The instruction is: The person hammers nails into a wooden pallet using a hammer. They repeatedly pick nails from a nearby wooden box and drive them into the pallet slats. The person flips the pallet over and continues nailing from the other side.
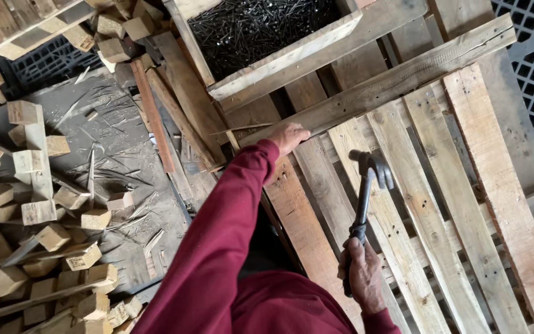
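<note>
Red-sleeved, my right hand [364, 274] clenches a dark hammer [366, 192] upright; my left hand [287, 137], arm outstretched, presses rough pallet boards [403, 80], its grip unclear.

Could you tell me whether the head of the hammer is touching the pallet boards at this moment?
Cannot tell. The head view looks straight down on the hammer, gripped by the right hand, so any gap above the pallet boards is hidden.

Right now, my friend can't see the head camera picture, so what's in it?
A person's right hand holds a hammer over a wooden pallet, while the left hand presses on a plank. A box of nails sits above.
</note>
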